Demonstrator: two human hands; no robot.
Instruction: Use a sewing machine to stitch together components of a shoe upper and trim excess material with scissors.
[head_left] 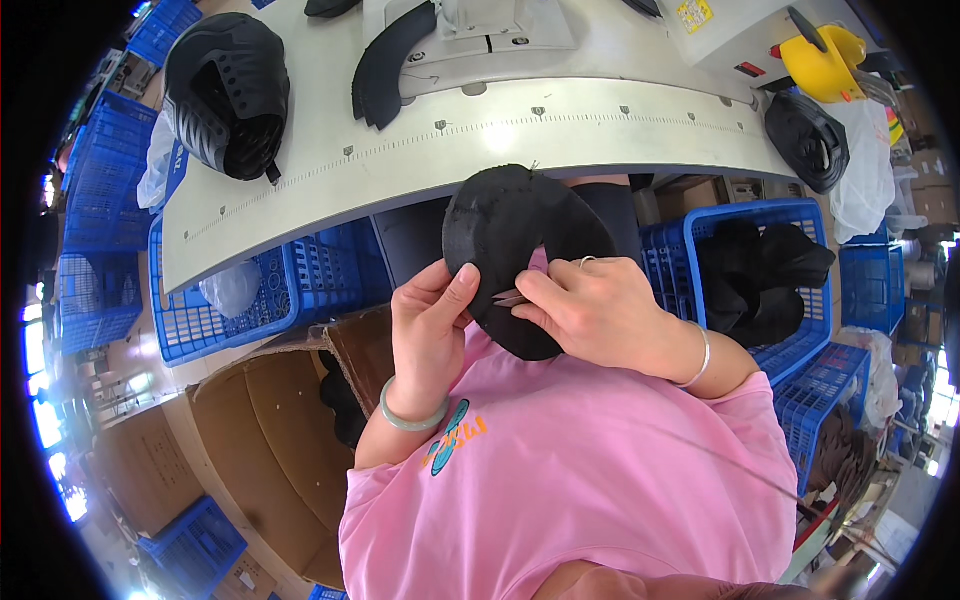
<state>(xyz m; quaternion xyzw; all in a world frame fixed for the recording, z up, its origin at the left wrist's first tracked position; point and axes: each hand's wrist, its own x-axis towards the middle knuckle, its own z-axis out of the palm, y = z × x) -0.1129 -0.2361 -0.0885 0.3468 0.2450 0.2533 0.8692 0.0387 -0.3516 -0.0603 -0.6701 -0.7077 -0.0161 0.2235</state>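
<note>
A curved black fabric piece (500, 220), apparently a shoe upper, is held up in front of my pink shirt, just off the table's near edge. My left hand (432, 318) pinches its left side, thumb on top and fingers behind. Closed around small metal thread snips (509, 298), my right hand (605, 305) lies over the piece's right side. The two pointed blades of the snips stick out to the left, slightly apart, against the black fabric. Most of the snips is hidden inside the right hand. Loose thread ends show at the piece's top edge.
The pale sewing table (560, 130) curves across the front, with a black shoe (225, 100) at its left and a dark curved fabric strip (393, 65) near the machine base. A yellow container (825, 65) stands far right. A blue crate (690, 235) of black pieces and a cardboard box (265, 450) flank me.
</note>
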